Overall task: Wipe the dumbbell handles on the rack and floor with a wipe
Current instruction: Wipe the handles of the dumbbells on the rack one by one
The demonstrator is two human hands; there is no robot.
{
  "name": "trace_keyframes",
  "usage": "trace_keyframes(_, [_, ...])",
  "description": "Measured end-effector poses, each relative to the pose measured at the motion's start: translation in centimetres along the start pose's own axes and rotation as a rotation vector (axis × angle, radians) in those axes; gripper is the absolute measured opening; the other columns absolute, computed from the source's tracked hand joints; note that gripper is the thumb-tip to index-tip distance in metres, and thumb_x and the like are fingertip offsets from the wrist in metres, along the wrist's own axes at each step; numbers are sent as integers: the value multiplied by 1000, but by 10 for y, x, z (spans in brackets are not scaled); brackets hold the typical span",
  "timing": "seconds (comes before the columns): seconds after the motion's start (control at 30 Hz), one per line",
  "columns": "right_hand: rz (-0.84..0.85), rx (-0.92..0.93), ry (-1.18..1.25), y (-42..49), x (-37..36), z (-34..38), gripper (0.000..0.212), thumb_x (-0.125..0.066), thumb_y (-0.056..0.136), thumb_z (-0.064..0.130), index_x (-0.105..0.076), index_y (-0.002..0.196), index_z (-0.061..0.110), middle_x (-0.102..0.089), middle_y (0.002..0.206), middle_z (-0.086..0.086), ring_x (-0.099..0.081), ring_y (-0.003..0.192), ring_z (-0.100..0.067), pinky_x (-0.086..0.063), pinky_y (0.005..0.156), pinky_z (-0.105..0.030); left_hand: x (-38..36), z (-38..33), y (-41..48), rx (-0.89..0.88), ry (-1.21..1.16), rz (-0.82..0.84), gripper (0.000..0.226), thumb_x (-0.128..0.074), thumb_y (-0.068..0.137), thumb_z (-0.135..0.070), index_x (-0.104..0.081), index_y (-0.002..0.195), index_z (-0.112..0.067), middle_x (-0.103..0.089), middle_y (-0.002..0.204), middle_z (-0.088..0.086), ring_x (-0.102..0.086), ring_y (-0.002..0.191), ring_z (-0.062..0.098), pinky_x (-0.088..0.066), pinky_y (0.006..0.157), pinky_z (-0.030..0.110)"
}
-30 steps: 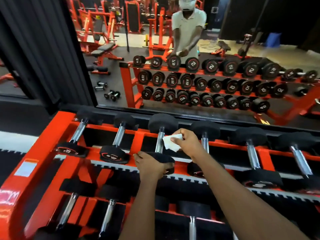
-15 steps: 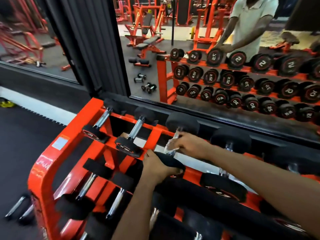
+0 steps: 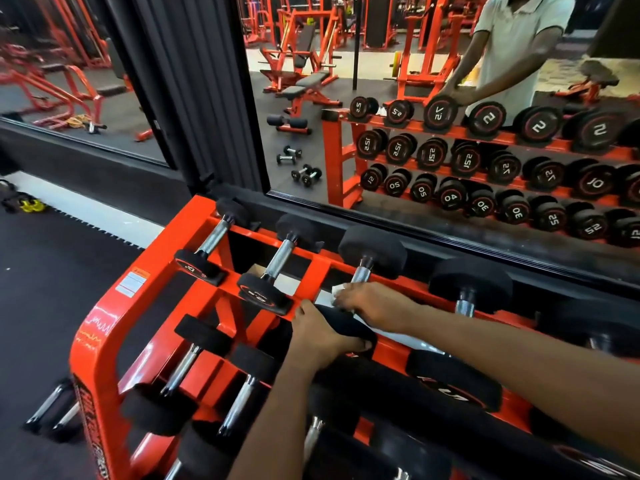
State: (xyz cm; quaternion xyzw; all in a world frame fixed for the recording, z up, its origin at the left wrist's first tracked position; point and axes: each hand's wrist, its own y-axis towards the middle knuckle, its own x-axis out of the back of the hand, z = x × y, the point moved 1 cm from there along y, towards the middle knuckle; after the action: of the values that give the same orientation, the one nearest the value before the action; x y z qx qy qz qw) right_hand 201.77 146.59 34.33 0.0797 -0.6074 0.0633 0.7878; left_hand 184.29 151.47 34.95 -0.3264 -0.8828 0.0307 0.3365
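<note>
Atop the rack (image 3: pixel 104 327), dumbbell (image 3: pixel 372 251) points toward mirror (image 3: pixel 311 133); right hand (image 3: pixel 374 303) pinches wipe (image 3: pixel 337 291); left hand (image 3: pixel 322 337) clasps head.

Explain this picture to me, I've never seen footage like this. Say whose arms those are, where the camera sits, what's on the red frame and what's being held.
There is no machine here. The camera is worn on a person's head and looks down at their own two arms. In front stands a red steel rack holding rows of dumbbells, which have black rubber ends on ribbed steel handles. The left hand grips the near end of the third dumbbell from the left on the top row. The right hand holds a white wipe at that dumbbell's handle. Behind the rack, a wall mirror reflects the same person and rack.
</note>
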Motion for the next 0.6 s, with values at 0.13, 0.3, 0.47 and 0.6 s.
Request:
trace_keyframes(0.13, [-187, -265, 0, 10, 20, -38, 41, -52, 88, 4, -69, 118, 25, -70, 118, 4, -61, 114, -15, -45, 103, -37, 0, 2, 2, -23, 22, -1, 123, -95, 35, -57, -33, 131, -13, -39, 132, 2, -40, 125, 24, -46, 106, 44])
trace_keyframes(0.3, [53, -107, 84, 11, 5, 2, 35, -50, 92, 2, -68, 115, 21, -70, 111, 0, -63, 103, -13, -43, 101, -27, 1, 1, 2, -16, 3, 20, 120, -90, 30, -59, -34, 127, -14, -39, 128, 1, -42, 122, 23, -50, 101, 44])
trace_keyframes(0.47, [21, -46, 70, -9, 8, -8, 42, -50, 97, 6, -58, 135, 24, -50, 145, 4, -40, 137, -10, -18, 117, -19, -1, 2, 2, -19, 15, 17, 118, -94, 34, -56, -35, 127, -14, -39, 127, 1, -42, 121, 22, -50, 100, 43])
trace_keyframes(0.6, [32, -7, 31, -17, 10, -13, 47, -44, 97, 6, -56, 133, 33, -47, 147, 9, -32, 142, -9, -24, 118, -26, -2, 3, 3, -32, 22, 9, 118, -95, 37, -55, -34, 129, -13, -39, 129, 1, -41, 123, 23, -49, 102, 44])
